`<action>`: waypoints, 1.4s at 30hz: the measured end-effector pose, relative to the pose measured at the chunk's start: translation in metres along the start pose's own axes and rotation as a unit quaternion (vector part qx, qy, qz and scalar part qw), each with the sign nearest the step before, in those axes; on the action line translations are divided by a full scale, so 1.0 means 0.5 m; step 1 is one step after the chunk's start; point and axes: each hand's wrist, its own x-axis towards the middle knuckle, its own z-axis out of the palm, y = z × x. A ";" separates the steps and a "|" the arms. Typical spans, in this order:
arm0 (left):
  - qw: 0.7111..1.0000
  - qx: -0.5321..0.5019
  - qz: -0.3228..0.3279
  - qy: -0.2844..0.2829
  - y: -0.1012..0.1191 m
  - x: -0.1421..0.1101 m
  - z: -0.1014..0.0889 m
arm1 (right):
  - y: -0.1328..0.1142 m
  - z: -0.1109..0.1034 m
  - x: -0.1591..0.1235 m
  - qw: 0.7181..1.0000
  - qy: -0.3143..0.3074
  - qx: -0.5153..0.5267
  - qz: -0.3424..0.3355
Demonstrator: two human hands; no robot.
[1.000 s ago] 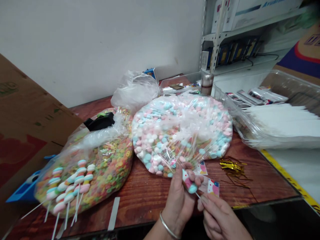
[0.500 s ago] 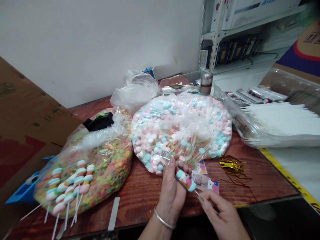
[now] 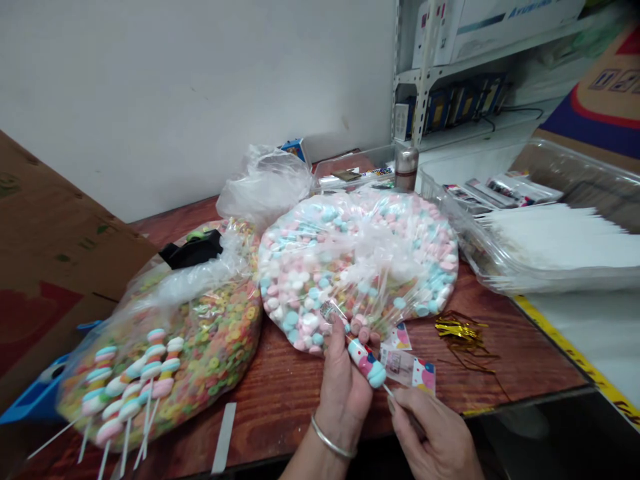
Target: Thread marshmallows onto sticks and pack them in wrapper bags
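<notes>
The left grip [image 3: 346, 388] holds a pale-blue-ended candy skewer [image 3: 376, 376] in dotted wrap [image 3: 362, 356]; the right grip [image 3: 439, 427] pinches its white stick [image 3: 388, 389].

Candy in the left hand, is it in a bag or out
In, at least mostly: a dotted bag surrounds the candy. The stick pokes out, pinched by the right hand.

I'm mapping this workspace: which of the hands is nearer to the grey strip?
Left. The left hand, holding the candy, is to the right of the grey strip. The right hand is farther right, at the candy's stick.
</notes>
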 end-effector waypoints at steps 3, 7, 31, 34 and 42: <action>1.000 0.007 -0.016 0.011 -0.012 -0.006 -0.002 | -0.005 0.003 0.004 1.000 0.020 0.016 0.012; 0.998 0.010 -0.060 -0.002 -0.023 -0.014 -0.005 | -0.013 0.005 0.012 0.983 0.037 0.124 0.131; 0.997 0.040 -0.051 -0.035 -0.045 -0.035 -0.007 | -0.003 -0.001 0.019 0.967 -0.065 0.149 0.197; 0.996 0.041 -0.064 -0.051 -0.049 -0.038 -0.013 | 0.003 -0.001 0.026 0.937 -0.074 0.242 0.242; 0.993 0.103 -0.050 -0.013 -0.021 -0.016 -0.030 | 0.010 -0.007 0.021 0.744 -0.125 0.513 0.410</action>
